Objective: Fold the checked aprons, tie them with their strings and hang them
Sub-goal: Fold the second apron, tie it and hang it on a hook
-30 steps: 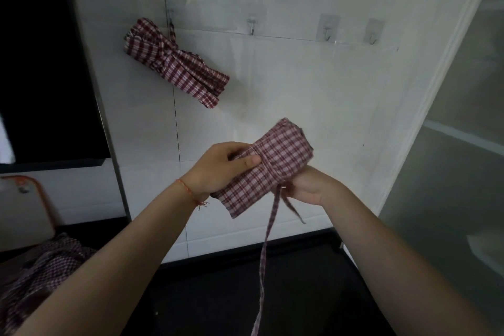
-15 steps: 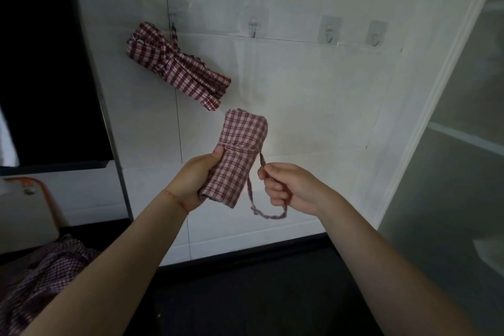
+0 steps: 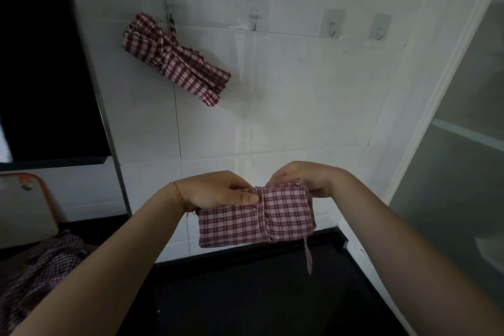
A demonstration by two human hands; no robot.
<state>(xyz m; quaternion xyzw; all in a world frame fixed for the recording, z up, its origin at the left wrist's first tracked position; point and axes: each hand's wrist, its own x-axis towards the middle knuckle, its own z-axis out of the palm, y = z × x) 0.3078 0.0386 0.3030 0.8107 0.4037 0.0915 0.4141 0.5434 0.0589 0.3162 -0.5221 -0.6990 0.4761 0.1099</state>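
1. Apron bundle (image 3: 256, 217), folded, lies level between your hands in front of the tiled wall (image 3: 300, 95).
2. Your left hand (image 3: 215, 192) grips its upper left edge, thumb pressed beside the wrapped string (image 3: 262, 213).
3. Your right hand (image 3: 305, 180) pinches the top right corner, fingers curled.
4. Another tied apron (image 3: 174, 58) hangs from a hook (image 3: 171, 19).

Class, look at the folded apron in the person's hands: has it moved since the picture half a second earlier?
Yes. The folded apron has dropped lower, farther below the hung apron on the wall, and turned from upright to lying sideways.
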